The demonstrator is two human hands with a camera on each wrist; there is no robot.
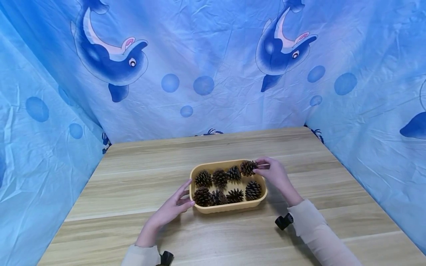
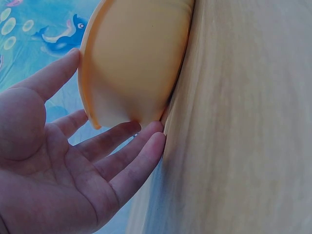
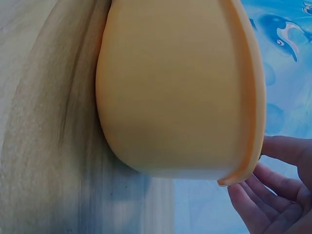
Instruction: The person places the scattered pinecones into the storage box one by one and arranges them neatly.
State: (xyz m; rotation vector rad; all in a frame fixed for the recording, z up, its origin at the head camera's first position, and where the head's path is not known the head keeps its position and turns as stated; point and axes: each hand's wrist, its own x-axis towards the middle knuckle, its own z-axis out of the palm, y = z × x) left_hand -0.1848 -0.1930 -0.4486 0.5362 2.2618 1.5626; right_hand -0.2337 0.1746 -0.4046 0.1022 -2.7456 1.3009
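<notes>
A yellow oval-cornered plastic tray (image 1: 229, 209) holds several brown pine cones (image 1: 219, 178), lying roughly in a back row and a front row. My right hand (image 1: 273, 173) reaches over the tray's back right corner and pinches a pine cone (image 1: 248, 168) between thumb and fingers, near the rim. In the right wrist view the right hand (image 3: 280, 190) shows at the tray rim (image 3: 258, 107), which hides most of that cone. My left hand (image 1: 171, 207) rests against the tray's left end with fingers spread; in the left wrist view, the thumb (image 2: 63, 73) touches the rim.
The tray stands on a light wood-grain table (image 1: 133, 195). Blue cloth with printed dolphins (image 1: 110, 55) hangs behind the table and along both sides. Each wrist carries a small black camera (image 1: 284, 221) close above the tabletop.
</notes>
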